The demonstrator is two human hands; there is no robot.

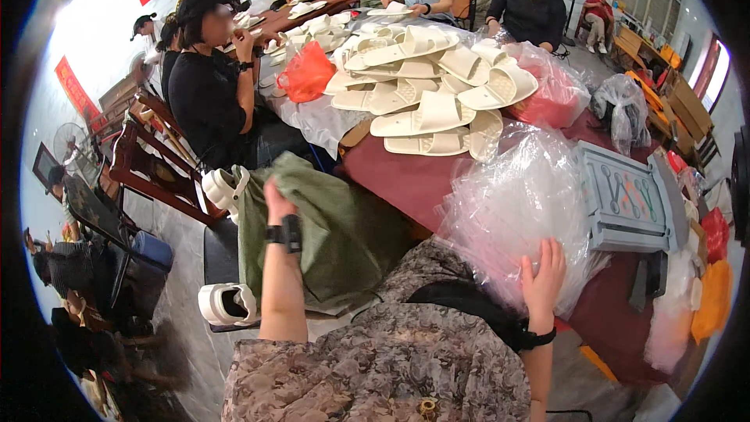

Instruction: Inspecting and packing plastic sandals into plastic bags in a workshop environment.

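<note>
My left hand (280, 202) grips the upper edge of a dark green cloth sack (336, 234), its fingertips partly hidden by the fabric. The sack bulges between my lap and the table; its contents are hidden. My right hand (543, 273) lies with fingers stretched out against a heap of clear plastic bags (512, 215) at the table's near edge. Beyond the bags rises a pile of cream slide sandals (426, 113). Two white shoes (226, 305) show on the left side of the sack, one farther off and one nearer me.
A grey-blue plastic case (625, 195) stands right of the bags on the dark red tablecloth (391, 168). A red plastic bag (306, 72) lies left of the sandals. People sit around the table; the closest, in black (207, 94), is at the left beside a wooden chair (148, 164).
</note>
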